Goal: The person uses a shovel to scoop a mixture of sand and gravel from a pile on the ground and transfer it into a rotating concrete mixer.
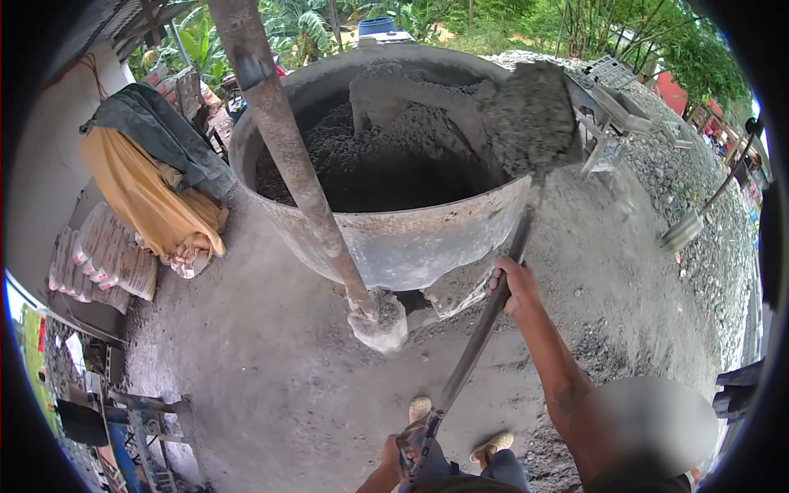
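Note:
A long-handled shovel [475, 341] slants up and away from me, its blade hidden under a heap of grey gravelly mix [528, 115] at the right rim of a big round mixing drum [411, 242]. Low in the view, my left hand [399, 460] is closed around the handle grip. My right hand [518, 286] wraps the shaft farther up, just outside the drum wall. Inside the drum lies more grey mix [329, 144], beside a caked mixing arm [427, 99].
A rusty post [292, 152] stands before the drum on a concrete-crusted foot [378, 324]. Stacked sacks [107, 255] and an orange tarp [152, 193] are at left. Another shovel [684, 232] rests against a gravel pile [670, 177] at right. A metal frame [160, 427] stands lower left.

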Demonstrator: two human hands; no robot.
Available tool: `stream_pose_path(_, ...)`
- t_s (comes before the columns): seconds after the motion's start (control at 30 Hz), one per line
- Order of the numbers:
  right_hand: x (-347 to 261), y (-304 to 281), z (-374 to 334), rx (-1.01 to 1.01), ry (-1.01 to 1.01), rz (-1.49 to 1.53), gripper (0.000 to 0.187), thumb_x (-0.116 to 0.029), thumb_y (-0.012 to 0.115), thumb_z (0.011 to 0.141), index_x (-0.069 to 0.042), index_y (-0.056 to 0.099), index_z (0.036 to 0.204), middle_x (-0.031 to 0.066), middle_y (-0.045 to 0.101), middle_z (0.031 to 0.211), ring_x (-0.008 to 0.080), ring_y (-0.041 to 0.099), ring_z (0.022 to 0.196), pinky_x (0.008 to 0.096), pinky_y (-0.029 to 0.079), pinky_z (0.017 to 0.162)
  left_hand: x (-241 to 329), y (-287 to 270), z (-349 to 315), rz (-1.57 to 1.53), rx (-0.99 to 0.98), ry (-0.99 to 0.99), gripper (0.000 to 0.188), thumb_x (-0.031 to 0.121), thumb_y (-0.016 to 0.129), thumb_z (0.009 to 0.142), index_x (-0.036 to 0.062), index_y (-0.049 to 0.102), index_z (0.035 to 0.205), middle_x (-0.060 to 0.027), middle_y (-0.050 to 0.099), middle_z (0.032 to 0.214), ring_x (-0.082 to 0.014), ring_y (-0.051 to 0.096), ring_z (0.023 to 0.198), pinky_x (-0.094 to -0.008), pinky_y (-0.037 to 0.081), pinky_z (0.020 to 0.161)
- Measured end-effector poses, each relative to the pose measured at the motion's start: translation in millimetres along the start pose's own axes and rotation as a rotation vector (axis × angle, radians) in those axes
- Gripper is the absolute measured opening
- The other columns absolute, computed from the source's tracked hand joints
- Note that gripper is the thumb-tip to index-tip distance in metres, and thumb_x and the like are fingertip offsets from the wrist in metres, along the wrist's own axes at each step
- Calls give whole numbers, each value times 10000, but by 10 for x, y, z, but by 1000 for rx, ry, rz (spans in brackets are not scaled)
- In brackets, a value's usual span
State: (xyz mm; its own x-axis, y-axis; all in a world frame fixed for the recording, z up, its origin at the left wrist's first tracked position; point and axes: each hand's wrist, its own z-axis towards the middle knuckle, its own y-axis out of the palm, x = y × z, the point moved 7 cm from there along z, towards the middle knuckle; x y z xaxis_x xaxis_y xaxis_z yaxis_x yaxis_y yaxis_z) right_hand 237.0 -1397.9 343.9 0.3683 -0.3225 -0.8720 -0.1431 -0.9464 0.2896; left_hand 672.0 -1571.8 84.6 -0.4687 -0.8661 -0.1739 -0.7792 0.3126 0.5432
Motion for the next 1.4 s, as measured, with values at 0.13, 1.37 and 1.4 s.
stream_pose_path(0.13, 527, 436, -244, 4, 87, 79, 118, -118, 664, 819, -91, 551, 797, 20, 499, 649, 187, 539, 532, 396, 465, 510, 545, -417, -474, 239, 189, 171, 405, 471, 432, 921, 120, 468, 723, -24, 391, 565, -175, 400, 467, -338, 379, 452)
stream_pose_path(1.37, 6628, -11949, -2084, 1294, 505, 952, 197, -99, 532, 879, -115, 454, 699, -3, 443, 554, 133, 453, 456, 304, 469, 454, -5199, 181, 6130, 1504, 317, 133, 396, 451, 493, 978, 93, 438, 817, -44, 438, 550, -197, 421, 372, -374, 408, 368)
stream_pose_path(1.4, 6741, -11929, -2119, 1326, 450, 962, 140, -92, 531, 872, -109, 457, 754, 9, 456, 587, 142, 461, 481, 310, 459, 456, -5119, 25, 6258, 1520, 326, 164, 401, 453, 500, 974, 86, 437, 825, -47, 432, 550, -202, 417, 373, -381, 406, 369)
